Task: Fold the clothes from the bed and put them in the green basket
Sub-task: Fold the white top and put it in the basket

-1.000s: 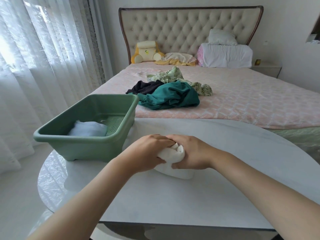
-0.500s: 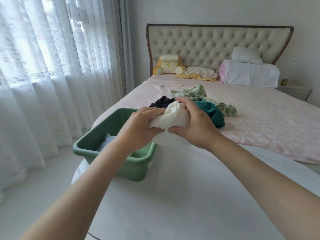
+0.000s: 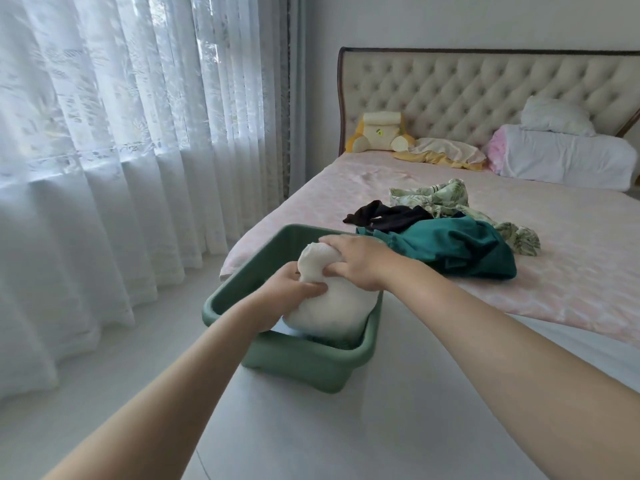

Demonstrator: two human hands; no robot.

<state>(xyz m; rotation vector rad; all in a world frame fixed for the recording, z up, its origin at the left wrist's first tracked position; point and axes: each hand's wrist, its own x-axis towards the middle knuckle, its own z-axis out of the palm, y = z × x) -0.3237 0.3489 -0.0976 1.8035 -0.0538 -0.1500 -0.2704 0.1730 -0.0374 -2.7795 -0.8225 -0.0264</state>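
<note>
Bed (image 3: 450, 188) holds unfolded clothes pile (image 3: 453, 233). Green basket (image 3: 301, 362) on table (image 3: 381, 427) beside bed. White folded garment (image 3: 329, 306) over basket interior, gripped by left hand (image 3: 294, 289) and right hand (image 3: 360, 261), fingers curled round it.

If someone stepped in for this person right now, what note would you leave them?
Hands: the left hand and the right hand both grip the folded white cloth bundle.
Where: the bundle is inside the green plastic basket on the white table.
Done: the white bundle is folded and is nearly set down.
Left: release it, then fold the teal garment, the black garment and the green leaf-print garment lying on the pink bed, and basket each.
</note>
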